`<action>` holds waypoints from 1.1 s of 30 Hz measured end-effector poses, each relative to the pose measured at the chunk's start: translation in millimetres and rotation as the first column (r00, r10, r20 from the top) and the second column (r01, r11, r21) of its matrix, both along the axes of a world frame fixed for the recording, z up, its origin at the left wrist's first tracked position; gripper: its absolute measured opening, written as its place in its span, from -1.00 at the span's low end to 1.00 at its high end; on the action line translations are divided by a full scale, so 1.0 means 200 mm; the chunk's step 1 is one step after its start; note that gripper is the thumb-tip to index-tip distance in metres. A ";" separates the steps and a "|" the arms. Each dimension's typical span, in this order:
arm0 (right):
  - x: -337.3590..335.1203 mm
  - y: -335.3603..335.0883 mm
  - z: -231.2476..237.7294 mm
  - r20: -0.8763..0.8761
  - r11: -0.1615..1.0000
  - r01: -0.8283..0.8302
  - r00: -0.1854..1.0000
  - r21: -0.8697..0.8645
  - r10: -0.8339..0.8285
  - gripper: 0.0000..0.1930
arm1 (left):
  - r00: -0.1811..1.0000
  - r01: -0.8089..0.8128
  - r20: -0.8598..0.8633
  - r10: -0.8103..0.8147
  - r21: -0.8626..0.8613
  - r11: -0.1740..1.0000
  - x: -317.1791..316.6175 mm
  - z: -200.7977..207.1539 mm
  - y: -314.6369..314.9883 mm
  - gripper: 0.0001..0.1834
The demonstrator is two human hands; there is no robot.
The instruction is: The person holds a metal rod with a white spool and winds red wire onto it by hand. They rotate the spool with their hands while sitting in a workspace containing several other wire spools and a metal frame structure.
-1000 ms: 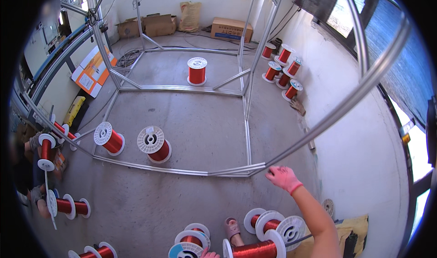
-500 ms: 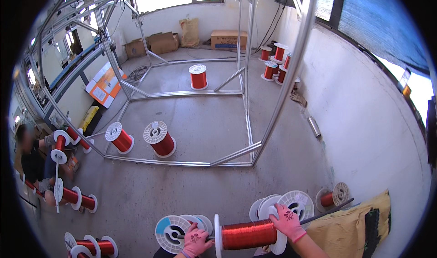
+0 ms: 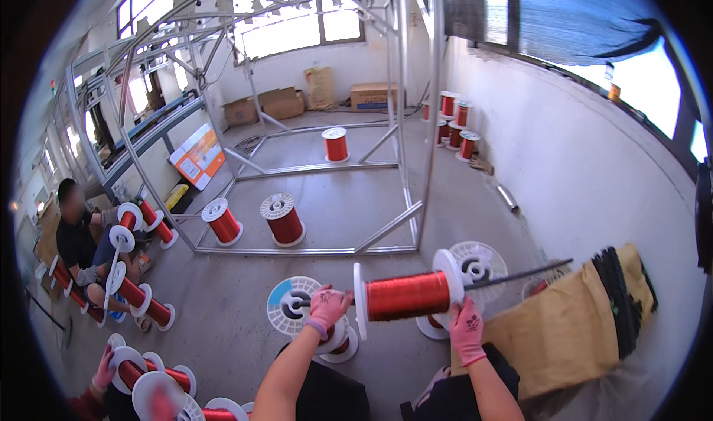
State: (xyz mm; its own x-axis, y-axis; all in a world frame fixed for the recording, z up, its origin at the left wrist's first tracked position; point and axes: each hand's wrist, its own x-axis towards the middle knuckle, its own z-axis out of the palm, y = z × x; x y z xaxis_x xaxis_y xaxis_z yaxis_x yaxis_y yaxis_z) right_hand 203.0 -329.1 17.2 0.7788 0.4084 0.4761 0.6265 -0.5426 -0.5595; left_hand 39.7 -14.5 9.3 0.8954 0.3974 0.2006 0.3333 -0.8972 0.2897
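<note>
A large spool of red wire with white flanges lies sideways in front of me, raised off the floor. A dark rod runs through it and sticks out on both sides. Closed around the rod just left of the spool is my left hand, in a pink glove. My right hand, also gloved in pink, grips the lower edge of the right flange; some of its fingers are hidden. Below the rod's left end stands a spool with a blue-marked flange. Behind the right flange is another white-flanged spool.
Brown cloth and black strips lie at right. A metal frame stands ahead, with red spools inside. At left a person sits among spools; another person's pink-gloved hand shows at lower left.
The spool and rod have risen and tilted, right end higher. My right hand has shifted from the flange's top to its lower edge. The view has turned, bringing a second person in at lower left.
</note>
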 end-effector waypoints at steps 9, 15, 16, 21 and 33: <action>0.13 -0.04 0.32 -0.243 0.987 -0.001 0.969 0.159 0.040 -0.57 | 0.985 0.014 -0.172 -0.003 0.066 0.998 -0.08 0.03 0.03 -0.36; 0.18 0.24 0.33 -0.303 1.000 -0.005 0.953 -0.027 -0.003 -0.43 | 0.961 0.083 -0.262 -0.089 -0.034 0.996 -0.05 0.06 0.04 -0.46; 0.13 0.23 0.26 -0.288 0.998 0.010 0.958 0.059 0.008 -0.45 | 0.978 0.074 -0.193 -0.077 -0.024 0.997 -0.06 0.03 0.05 -0.41; -0.10 -0.16 -0.30 -0.318 0.969 0.075 0.936 -0.236 -0.150 -0.66 | 0.956 0.069 -0.279 -0.091 -0.086 0.994 0.00 0.04 -0.01 -0.30; 0.17 0.22 0.19 0.018 0.994 0.045 0.999 0.095 -0.047 -0.54 | 0.974 0.029 -0.226 -0.028 0.001 1.000 -0.04 0.03 0.04 -0.32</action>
State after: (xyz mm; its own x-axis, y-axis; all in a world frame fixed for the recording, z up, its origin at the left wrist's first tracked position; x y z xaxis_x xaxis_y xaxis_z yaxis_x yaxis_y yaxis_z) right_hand 236.3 -285.7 55.9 0.7858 0.3246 0.5265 0.6135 -0.5169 -0.5970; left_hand 32.3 -6.8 14.5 0.9288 0.3707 -0.0059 0.3639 -0.9084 0.2057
